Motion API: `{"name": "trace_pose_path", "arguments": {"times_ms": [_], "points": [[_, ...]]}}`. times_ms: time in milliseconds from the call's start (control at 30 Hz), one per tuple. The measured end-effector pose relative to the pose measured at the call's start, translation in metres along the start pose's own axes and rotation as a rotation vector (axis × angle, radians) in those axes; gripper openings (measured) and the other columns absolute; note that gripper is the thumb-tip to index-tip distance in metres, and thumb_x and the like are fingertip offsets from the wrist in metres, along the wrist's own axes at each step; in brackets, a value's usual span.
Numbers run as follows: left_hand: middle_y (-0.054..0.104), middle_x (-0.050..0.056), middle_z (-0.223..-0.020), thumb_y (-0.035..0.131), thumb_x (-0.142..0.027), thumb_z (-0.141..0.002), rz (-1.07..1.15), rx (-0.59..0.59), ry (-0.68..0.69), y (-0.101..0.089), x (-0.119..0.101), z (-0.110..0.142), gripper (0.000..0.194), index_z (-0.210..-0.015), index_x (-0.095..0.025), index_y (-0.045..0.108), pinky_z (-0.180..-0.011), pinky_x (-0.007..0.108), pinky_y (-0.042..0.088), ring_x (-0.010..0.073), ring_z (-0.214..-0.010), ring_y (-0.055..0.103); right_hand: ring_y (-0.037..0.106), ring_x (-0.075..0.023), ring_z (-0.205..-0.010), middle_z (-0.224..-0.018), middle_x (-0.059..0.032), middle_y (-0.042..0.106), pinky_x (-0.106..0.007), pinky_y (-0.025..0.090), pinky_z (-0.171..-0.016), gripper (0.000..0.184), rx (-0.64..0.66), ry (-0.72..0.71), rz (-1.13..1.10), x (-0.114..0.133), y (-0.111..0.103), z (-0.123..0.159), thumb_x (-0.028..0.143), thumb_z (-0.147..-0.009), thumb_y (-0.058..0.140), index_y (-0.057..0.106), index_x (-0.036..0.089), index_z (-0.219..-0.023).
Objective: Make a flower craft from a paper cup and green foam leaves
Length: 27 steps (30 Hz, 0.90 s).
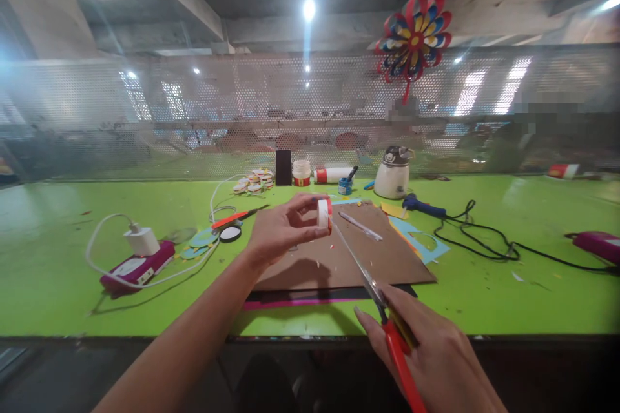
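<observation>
My left hand [283, 227] is raised over a brown cardboard sheet [387, 258] and pinches a small white and red paper disc [324, 213] between thumb and fingers. My right hand [431, 352] is low at the front and grips red-handled scissors [372, 287]. Their blades reach up and left, with the tips touching the disc's lower edge. A thin metal tool [361, 226] lies on the cardboard just right of the disc.
On the green table [58, 297]: a purple power strip with a white charger [138, 258] at left, another pair of scissors [237, 216], paper discs [252, 182], a glue bottle [332, 175], a white pot [393, 173], a glue gun with black cord [465, 226], blue paper cutouts [421, 240]. A paper pinwheel [414, 35] hangs on the mesh screen.
</observation>
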<state>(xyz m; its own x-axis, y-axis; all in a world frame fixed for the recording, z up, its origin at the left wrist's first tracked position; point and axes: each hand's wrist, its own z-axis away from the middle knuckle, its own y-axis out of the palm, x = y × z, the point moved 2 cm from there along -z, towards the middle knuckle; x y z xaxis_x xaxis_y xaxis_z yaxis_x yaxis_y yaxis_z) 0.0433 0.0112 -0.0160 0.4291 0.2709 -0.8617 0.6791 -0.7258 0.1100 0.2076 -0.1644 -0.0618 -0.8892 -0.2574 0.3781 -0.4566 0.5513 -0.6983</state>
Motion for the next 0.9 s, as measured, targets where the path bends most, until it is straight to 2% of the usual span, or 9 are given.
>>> {"name": "trace_pose_path", "arguments": {"times_ms": [233,400,567,733,900], "points": [[0.066,0.007,-0.113,0.081,-0.012,-0.066,0.004,0.025,0.019,0.0017,0.0018,0.0004,0.053,-0.115,-0.022,0.066,-0.088,0.033,0.052,0.0199,-0.102,0.065,0.068,-0.0175,-0.067,-0.077,-0.0019,0.069,-0.026,0.055,-0.063,0.034,-0.006,-0.005,-0.006,-0.0027,0.0025,0.0031,0.045,-0.089,0.057,0.063,0.023,-0.114],[0.065,0.009,-0.119,0.082,-0.013,-0.066,0.007,0.031,0.010,0.0030,0.0019,0.0008,0.052,-0.114,-0.022,0.067,-0.085,0.032,0.053,0.0205,-0.100,0.065,0.069,-0.0172,-0.069,-0.082,-0.0038,0.071,-0.024,0.054,-0.063,0.031,-0.043,-0.027,-0.025,-0.0033,0.0023,0.0024,0.043,-0.089,0.057,0.063,0.022,-0.112],[0.065,0.010,-0.117,0.081,-0.013,-0.067,-0.013,0.042,0.000,0.0016,0.0038,0.0014,0.052,-0.117,-0.022,0.066,-0.083,0.033,0.054,0.0203,-0.098,0.065,0.068,-0.0174,-0.065,-0.073,-0.0011,0.068,-0.025,0.054,-0.061,0.033,-0.028,-0.027,0.007,-0.0056,0.0013,0.0035,0.043,-0.089,0.058,0.063,0.022,-0.113],[0.063,0.010,-0.117,0.083,-0.016,-0.065,-0.010,0.033,-0.005,0.0032,0.0026,0.0009,0.049,-0.111,-0.019,0.068,-0.082,0.032,0.054,0.0206,-0.099,0.064,0.068,-0.0175,-0.066,-0.083,-0.0043,0.072,-0.025,0.053,-0.058,0.032,-0.052,-0.059,0.034,-0.0073,0.0004,0.0031,0.042,-0.088,0.058,0.063,0.021,-0.112],[0.060,0.008,-0.116,0.082,-0.015,-0.065,-0.003,0.047,0.007,0.0040,0.0012,0.0013,0.048,-0.111,-0.020,0.068,-0.082,0.031,0.054,0.0195,-0.099,0.063,0.066,-0.0170,-0.063,-0.066,0.0005,0.064,-0.024,0.053,-0.059,0.030,-0.030,-0.041,0.009,-0.0058,-0.0002,0.0010,0.041,-0.088,0.058,0.064,0.021,-0.110]]}}
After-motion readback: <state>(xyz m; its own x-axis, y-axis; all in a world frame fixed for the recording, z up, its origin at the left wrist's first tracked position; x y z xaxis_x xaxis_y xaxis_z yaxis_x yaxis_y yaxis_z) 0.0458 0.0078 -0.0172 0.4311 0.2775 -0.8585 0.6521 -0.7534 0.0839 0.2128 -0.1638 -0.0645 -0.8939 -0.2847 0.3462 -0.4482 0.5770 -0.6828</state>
